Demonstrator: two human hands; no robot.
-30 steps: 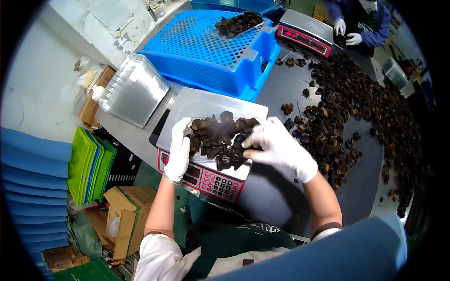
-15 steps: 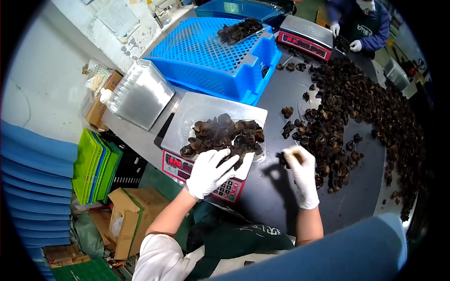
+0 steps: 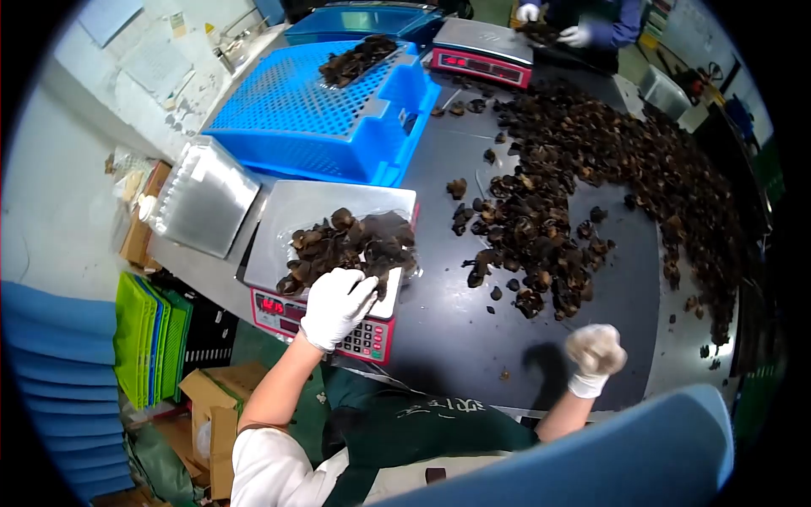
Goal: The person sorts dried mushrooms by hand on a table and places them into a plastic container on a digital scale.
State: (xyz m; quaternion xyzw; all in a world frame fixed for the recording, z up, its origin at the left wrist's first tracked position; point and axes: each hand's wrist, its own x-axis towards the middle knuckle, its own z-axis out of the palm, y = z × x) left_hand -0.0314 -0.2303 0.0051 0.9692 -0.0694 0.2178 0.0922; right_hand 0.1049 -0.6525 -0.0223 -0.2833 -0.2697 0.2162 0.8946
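My left hand (image 3: 334,311), in a white glove, rests at the near edge of a clear plastic tray (image 3: 409,269). Its slightly bent fingers are apart and touch the dark, mushroom-like pieces (image 3: 325,249) heaped in the tray. The tray sits on the metal plate of a red-edged scale (image 3: 279,203) with a lit red display. To the right, my right hand (image 3: 596,355), also gloved, is raised over the dark table, its fingers curled into a fist. What it holds, if anything, is hidden. A large spread of loose dark pieces (image 3: 541,203) lies beyond it.
An upturned blue basket (image 3: 296,110) carries another filled tray (image 3: 359,61). Stacked clear trays (image 3: 207,198) stand at the left. A second scale (image 3: 481,51) is at the back. Another person's gloved hands (image 3: 574,35) are beside it. Green crates (image 3: 139,338) stand below.
My right hand has moved right and nearer to my body, and has closed into a fist. My left hand remains at the tray's near edge. The view has shifted, moving the table leftward.
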